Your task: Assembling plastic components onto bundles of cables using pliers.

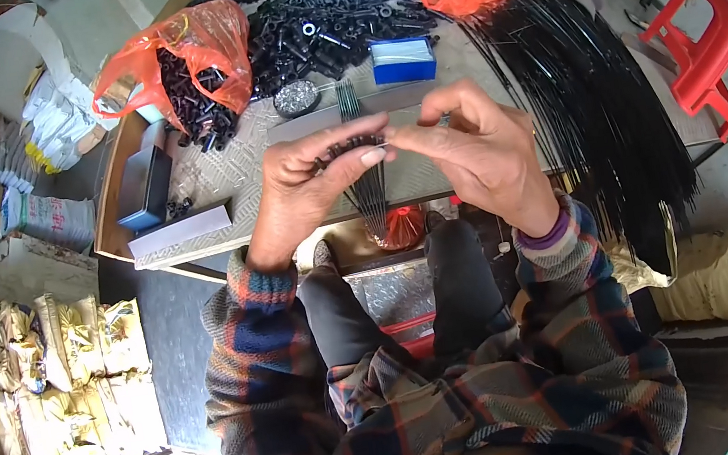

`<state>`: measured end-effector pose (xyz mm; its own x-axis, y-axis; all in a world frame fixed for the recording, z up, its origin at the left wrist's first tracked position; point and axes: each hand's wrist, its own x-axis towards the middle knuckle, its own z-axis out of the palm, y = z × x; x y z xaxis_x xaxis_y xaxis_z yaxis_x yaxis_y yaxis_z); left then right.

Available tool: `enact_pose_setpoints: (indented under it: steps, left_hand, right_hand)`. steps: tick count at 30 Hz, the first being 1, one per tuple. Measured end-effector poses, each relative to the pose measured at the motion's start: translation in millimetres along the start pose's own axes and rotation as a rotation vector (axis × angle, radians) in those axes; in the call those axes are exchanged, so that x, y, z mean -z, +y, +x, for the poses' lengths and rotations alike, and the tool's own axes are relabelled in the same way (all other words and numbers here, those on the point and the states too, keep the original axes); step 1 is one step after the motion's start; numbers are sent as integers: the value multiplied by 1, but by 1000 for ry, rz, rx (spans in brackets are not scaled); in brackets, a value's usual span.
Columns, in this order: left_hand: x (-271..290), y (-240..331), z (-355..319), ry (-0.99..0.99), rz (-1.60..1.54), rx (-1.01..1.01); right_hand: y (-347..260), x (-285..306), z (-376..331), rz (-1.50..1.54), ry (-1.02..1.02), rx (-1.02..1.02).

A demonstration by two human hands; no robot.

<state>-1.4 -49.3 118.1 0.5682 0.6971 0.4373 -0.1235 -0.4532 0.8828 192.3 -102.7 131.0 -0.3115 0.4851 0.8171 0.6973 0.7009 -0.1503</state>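
Observation:
My left hand (290, 187) is closed round a short row of small dark pieces (350, 146), held between its thumb and fingers above the table's near edge. My right hand (494, 151) meets its fingertips at the row's right end, thumb and forefinger pinched together; whatever sits between them is too small to make out. Under both hands lies a bundle of thin dark rods (368, 194), its near ends jutting past the table edge. The rods' far part shows beyond my fingers, lying across a flat grey strip (406, 96).
A heap of black tubular parts (299, 44) covers the table's far side, beside an orange bag (218, 37) of similar parts. Nearer are a blue box (403, 61) and a round dish (296, 98). Long black rods (590, 99) hang off the right side, near a red stool (705, 49).

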Motion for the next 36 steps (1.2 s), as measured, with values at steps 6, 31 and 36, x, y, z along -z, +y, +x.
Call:
enact_pose_setpoints:
  steps: [6, 31, 36]
  left_hand:
    - [-3, 2, 0, 30, -35, -9]
    - [15, -7, 10, -170, 478, -147]
    - [13, -11, 12, -121, 484, -233]
  right_hand:
    - [4, -6, -7, 473, -26, -237]
    - [8, 13, 27, -133, -87, 221]
    - [5, 12, 22, -24, -71, 148]
